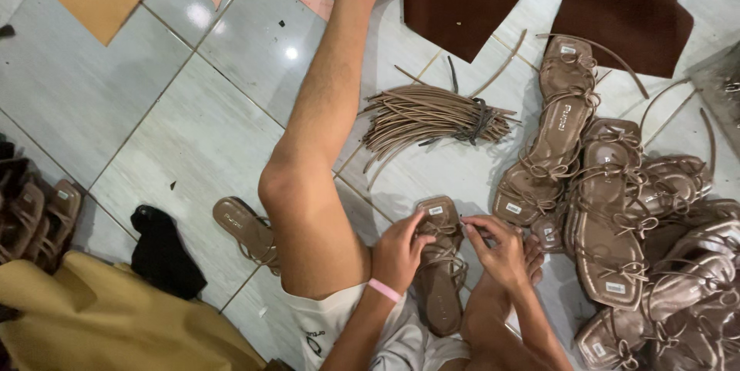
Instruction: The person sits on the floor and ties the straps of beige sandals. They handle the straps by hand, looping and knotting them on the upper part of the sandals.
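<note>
A brown strappy sandal lies on the tiled floor between my two hands. My left hand, with a pink band at the wrist, pinches the thin straps on the sandal's left side near its toe end. On the right side my right hand holds a strap at the same end. My bare left leg stretches out over the floor, its knee bent beside the sandal.
A heap of matching sandals fills the right. A tied bundle of brown cords lies ahead. One more sandal sits under my knee. Dark brown sheets lie top right, yellow cloth and black cloth bottom left.
</note>
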